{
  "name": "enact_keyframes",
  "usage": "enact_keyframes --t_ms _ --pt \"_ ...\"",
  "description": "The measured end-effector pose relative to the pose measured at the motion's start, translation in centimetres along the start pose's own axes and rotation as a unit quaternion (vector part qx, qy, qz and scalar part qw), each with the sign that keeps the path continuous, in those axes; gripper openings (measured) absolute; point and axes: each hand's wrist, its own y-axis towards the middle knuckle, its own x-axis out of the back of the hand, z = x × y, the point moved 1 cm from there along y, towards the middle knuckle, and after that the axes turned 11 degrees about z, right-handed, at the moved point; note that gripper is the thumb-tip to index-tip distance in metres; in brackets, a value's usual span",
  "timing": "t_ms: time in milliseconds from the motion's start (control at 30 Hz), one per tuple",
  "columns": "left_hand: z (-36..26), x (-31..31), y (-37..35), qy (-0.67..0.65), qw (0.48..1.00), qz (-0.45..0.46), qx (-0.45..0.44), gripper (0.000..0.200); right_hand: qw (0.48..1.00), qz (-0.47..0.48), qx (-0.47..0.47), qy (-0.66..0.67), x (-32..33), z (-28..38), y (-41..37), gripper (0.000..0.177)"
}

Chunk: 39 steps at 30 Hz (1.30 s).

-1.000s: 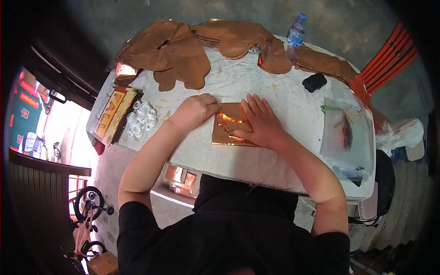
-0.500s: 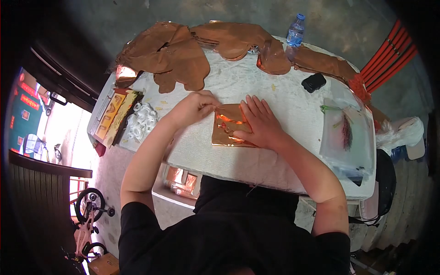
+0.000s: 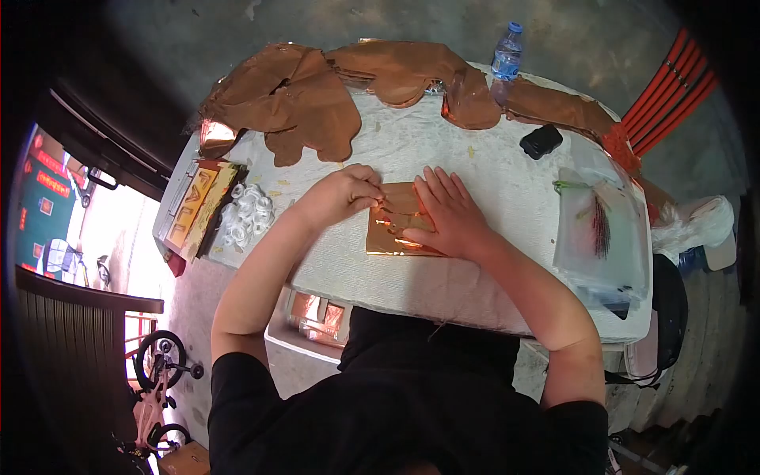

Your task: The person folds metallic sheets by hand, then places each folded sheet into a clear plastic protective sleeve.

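Note:
A shiny copper-coloured foil sheet (image 3: pixel 400 231), roughly square, lies on the white cloth-covered table (image 3: pixel 356 265) in front of the person. My left hand (image 3: pixel 352 192) is closed, its fingers pinching the sheet's upper left edge. My right hand (image 3: pixel 453 215) rests flat across the sheet's right side with its fingers spread, the thumb pointing left over the foil. Its palm hides the sheet's right part.
Brown cut pieces (image 3: pixel 313 103) line the far edge, beside a water bottle (image 3: pixel 507 54). A black object (image 3: pixel 541 142) lies at the right, above clear plastic sleeves (image 3: pixel 590 237). White rings (image 3: pixel 247 214) and a yellow-and-red box (image 3: pixel 198 207) sit at the left.
My left hand has shifted slightly right and down at the sheet's upper left edge. My right hand has stayed almost still. The foil's creases and reflections look different.

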Motion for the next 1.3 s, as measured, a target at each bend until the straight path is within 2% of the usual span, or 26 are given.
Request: enact_keyframes --t_ms 167,367,467,533,767,833,1133,1233,1300 --pt "0.6 -0.6 0.2 0.018 0.999 -0.016 -0.033 0.015 1.0 0.003 -0.002 -0.001 0.2 0.1 0.0 0.087" --pt "0.2 -0.5 0.2 0.054 0.998 -0.029 0.004 0.012 1.0 0.002 -0.002 0.005 0.2 0.2 0.0 0.087" --pt "0.4 0.3 -0.2 -0.015 0.999 -0.037 -0.011 0.015 1.0 0.002 -0.002 0.003 0.1 0.0 -0.1 0.087" --pt "-0.2 0.8 -0.5 -0.074 0.996 0.003 0.044 0.021 1.0 -0.002 0.0 0.001 0.2 0.2 -0.1 0.087" --pt "-0.1 0.8 -0.1 -0.056 0.996 0.034 0.055 0.027 1.0 0.014 -0.007 0.009 0.4 0.3 0.0 0.088" --pt "0.5 0.8 0.0 -0.062 0.996 0.053 0.022 0.026 1.0 0.011 -0.008 0.01 0.4 0.2 -0.1 0.088" --pt "0.2 0.8 0.2 -0.091 0.992 0.056 0.063 0.015 1.0 0.006 -0.009 0.015 0.1 0.2 0.1 0.087" --pt "0.7 0.5 0.4 -0.069 0.996 0.047 0.03 0.012 1.0 0.006 -0.015 0.015 0.0 0.1 0.1 0.087" --pt "0.6 0.4 0.4 -0.074 0.995 0.042 0.043 0.011 1.0 0.005 -0.015 0.006 0.0 0.1 0.1 0.087"
